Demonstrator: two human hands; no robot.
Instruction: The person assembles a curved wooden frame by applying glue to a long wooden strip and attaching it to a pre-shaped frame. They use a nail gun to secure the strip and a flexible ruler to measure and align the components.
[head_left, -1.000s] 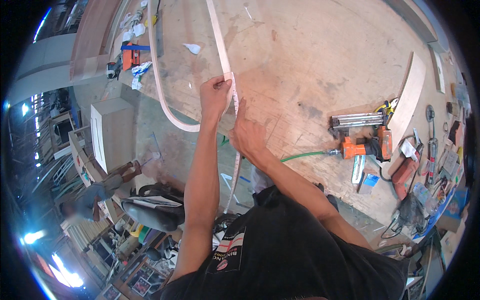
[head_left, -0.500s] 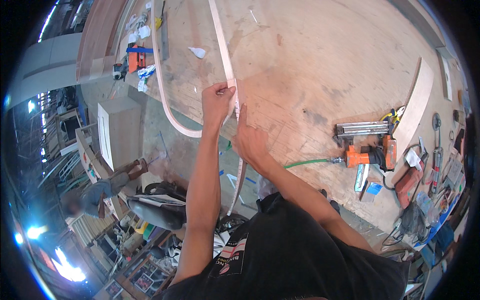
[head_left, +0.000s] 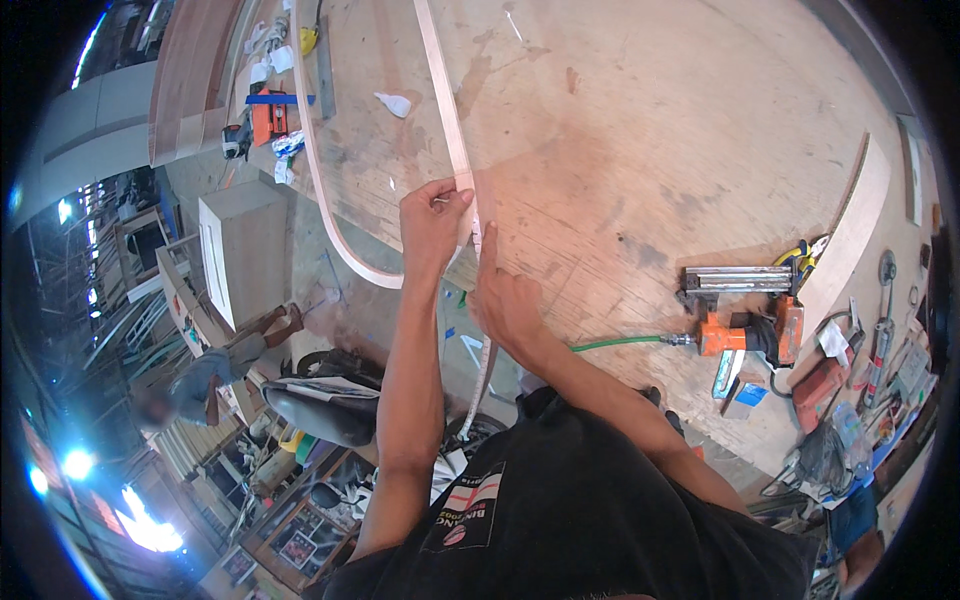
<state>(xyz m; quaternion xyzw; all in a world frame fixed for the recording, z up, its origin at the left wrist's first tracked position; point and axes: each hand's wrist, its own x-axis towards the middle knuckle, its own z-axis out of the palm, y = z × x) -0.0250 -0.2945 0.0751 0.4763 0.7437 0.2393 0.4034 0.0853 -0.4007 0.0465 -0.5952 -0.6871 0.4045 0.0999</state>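
Observation:
A thin pale wooden strip [head_left: 441,90] bends into a U over the near left edge of the workbench. My left hand [head_left: 430,228] is closed, thumb and fingers pinching the strip's right leg together with a white measuring tape [head_left: 476,232]. Just below and to the right, my right hand [head_left: 508,308] extends its index finger along the tape's edge, the other fingers curled in. From beneath that hand the loose length of tape hangs down past the bench edge toward my black shirt. The curled fingertips are partly hidden.
On the workbench [head_left: 620,130], an orange nail gun [head_left: 745,333] with a green hose [head_left: 620,342] lies at right, beside a curved wooden piece [head_left: 850,225] and assorted tools. An orange tool [head_left: 268,120] is at far left. Left are a pale box [head_left: 245,245], a motorcycle seat [head_left: 325,408] and another person [head_left: 190,390].
The view has shifted slightly, so the bench and tools sit a little differently. Both hands keep their places on the strip and tape.

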